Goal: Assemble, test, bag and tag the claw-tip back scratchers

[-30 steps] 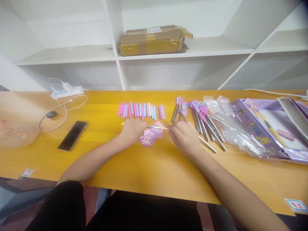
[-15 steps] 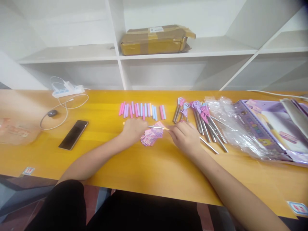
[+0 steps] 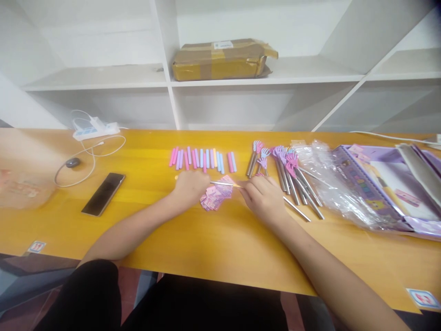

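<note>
Holding a rod [image 3: 222, 183] across the cards [image 3: 214, 198] with closed grip: pinching one end in the left hand [image 3: 193, 188], apparently the orange tip [image 3: 236, 185] in the right hand [image 3: 264, 197], likely steadying both ends.

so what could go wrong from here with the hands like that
If either grip slips, the thin silver rod between the left hand and right hand might drop onto the pink cards and shift their loose pile.

The left hand sits close to the row of pastel sticks, so a small push forward could knock some out of line.

A metal rod lies beside the right hand, which might bump it.
</note>
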Tool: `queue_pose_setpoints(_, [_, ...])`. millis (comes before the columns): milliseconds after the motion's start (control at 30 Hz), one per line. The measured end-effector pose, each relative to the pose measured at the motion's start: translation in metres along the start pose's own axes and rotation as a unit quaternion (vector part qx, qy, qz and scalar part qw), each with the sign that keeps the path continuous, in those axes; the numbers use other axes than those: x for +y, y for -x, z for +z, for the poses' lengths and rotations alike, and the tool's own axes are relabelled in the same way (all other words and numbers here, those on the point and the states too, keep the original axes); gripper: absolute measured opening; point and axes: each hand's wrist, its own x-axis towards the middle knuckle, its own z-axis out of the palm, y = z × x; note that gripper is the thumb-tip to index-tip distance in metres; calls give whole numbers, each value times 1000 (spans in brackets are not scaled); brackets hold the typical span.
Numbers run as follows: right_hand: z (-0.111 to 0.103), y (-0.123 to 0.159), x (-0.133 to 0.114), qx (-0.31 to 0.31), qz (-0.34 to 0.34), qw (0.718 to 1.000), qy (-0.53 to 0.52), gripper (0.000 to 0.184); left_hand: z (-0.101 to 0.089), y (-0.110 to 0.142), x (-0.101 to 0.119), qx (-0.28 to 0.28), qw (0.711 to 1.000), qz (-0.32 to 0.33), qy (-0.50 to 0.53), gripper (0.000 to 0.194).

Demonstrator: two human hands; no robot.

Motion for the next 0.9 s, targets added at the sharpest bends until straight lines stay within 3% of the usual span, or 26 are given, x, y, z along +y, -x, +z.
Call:
queue_pose_setpoints(333, [-2,-3,-1,-33,10,999,-5,13,0,-1,1,-4,1000,0,5,21])
queue_pose_setpoints(633, [-6,-13,-5,-3,-7,1000,26,22,-2,0,0,-11,1000,1,-2,21])
queue_pose_setpoints(733, [-16,-13,2,-18,0,999,28,19,-3,0,0,-10,1000,13,-25,27])
queue_pose_setpoints(833, [-43,0,30,-37,54,998,23,18,-5,6,-26,9,999,2,-51,34])
queue_pose_setpoints(900, [-66,15,55,-32,98,994,33,20,-8,16,-66,22,996,-34,-76,34])
